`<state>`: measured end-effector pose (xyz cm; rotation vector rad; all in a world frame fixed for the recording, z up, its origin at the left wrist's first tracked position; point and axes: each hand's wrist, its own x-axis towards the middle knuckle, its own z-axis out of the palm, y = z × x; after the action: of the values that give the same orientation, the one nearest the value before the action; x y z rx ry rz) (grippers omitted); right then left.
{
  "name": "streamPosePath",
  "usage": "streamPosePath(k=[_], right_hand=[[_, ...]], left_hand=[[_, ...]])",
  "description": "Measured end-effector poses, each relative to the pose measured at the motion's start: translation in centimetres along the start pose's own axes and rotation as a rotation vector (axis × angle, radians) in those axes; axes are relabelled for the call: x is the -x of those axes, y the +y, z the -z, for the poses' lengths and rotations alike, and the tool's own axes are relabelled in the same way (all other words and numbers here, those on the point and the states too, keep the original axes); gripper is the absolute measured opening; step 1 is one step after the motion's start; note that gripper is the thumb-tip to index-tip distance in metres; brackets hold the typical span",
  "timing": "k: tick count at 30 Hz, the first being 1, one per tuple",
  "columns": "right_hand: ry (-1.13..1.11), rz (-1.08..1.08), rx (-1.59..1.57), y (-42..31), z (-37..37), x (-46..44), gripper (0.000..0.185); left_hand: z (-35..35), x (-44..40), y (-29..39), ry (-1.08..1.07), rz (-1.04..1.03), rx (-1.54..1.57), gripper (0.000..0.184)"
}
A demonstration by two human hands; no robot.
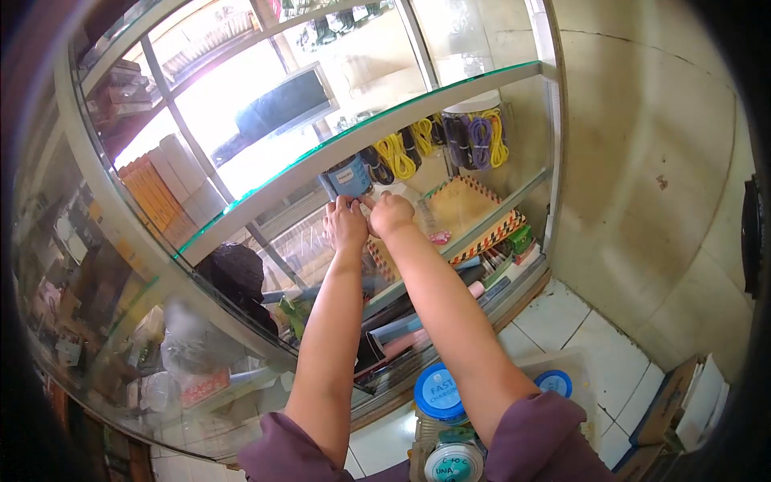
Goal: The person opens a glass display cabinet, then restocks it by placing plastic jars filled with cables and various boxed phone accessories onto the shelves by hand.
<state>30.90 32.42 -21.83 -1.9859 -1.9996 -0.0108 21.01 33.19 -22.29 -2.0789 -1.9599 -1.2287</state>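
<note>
A backlit glass display case (pixel 450 103) stands on white floor tiles (pixel 554 321) beside a stained beige wall (pixel 642 161).

Display cabinet (pixel 552 112): left and centre; wall (pixel 642 145) to its right. Upper shelf (pixel 353 135): slantwise across the cabinet. Cable coils (pixel 395 157): in a row below the upper shelf edge, right of a small pack (pixel 351 177). Left hand (pixel 345 223) and right hand (pixel 392 213): side by side, just below the pack. Tray (pixel 491 241): in the cabinet, below the coils, right of the right hand. Bundle (pixel 234 273): left of the left hand. Plastic bag (pixel 193 347): farther left, lower. Row of boxes (pixel 143 193): upper left, above the bundle. Lidded tubs, three: before the cabinet; one between the forearms (pixel 438 390), one right of the right forearm (pixel 554 384), one nearest the person (pixel 454 464). Cartons (pixel 665 402): lower right, beside the wall.
</note>
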Motion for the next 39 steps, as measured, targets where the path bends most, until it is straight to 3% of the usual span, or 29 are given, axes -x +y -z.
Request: streamPosePath(k=[4,6,11,15,20,23,25,26,28,30,32,34,35,36,38,39], right_hand=[[-0.063,0.006,0.101,0.2,0.6,-0.7,0.059],[-0.073,0.023,0.111,0.4,0.4,-1.4,0.059],[-0.052,0.045,0.253,0.0,0.5,-2.4,0.07],[-0.076,0.025,0.198,0.2,0.7,-3.0,0.064],[-0.101,-0.011,0.126,-0.3,1.5,-1.4,0.062],[-0.186,-0.048,0.073,-0.3,1.7,1.0,0.062],[-0.219,-0.096,0.041,-0.1,2.1,3.7,0.063],[-0.231,-0.037,0.053,0.1,2.6,5.4,0.06],[-0.246,0.01,0.083,1.5,2.3,8.7,0.062],[-0.117,0.207,-0.101,2.2,1.5,12.7,0.06],[-0.134,0.158,-0.074,2.3,1.9,17.0,0.066],[-0.023,0.217,-0.116,2.6,2.8,22.1,0.07],[-0.039,0.209,-0.245,2.7,3.3,24.5,0.073],[-0.194,0.194,-0.383,3.0,4.0,26.8,0.085],[-0.088,0.188,-0.523,5.1,-1.2,30.4,0.105],[-0.095,0.179,-0.524,5.2,-1.2,33.0,0.105]], left_hand=[[-1.2,-1.0,-1.3,-0.068,0.046,0.042,0.03],[-1.7,-0.9,-1.5,0.129,-0.074,0.038,0.035],[0.1,-0.9,-0.2,-0.25,0.111,-0.075,0.063],[0.0,-1.1,-0.2,-0.315,0.106,-0.096,0.069],[1.0,-0.3,0.0,-0.292,0.101,-0.082,0.061],[1.2,0.3,-1.3,-0.292,-0.141,0.065,0.04],[0.5,0.7,-2.9,-0.298,-0.221,0.092,0.038],[0.5,1.2,-3.0,-0.289,-0.313,0.113,0.037],[2.6,3.1,-2.1,-0.299,-0.307,0.151,0.036],[4.9,5.7,-2.2,-0.372,-0.236,0.217,0.034],[6.9,8.7,-2.3,-0.405,-0.215,0.297,0.035],[9.4,12.2,-2.6,-0.448,-0.347,0.307,0.035],[10.4,14.1,-2.6,-0.462,-0.325,0.355,0.035],[11.7,16.4,-2.4,-0.473,-0.322,0.353,0.035],[14.1,22.4,-1.6,-0.227,-0.527,0.297,0.032],[13.9,24.8,-2.2,-0.255,-0.546,0.424,0.033]])
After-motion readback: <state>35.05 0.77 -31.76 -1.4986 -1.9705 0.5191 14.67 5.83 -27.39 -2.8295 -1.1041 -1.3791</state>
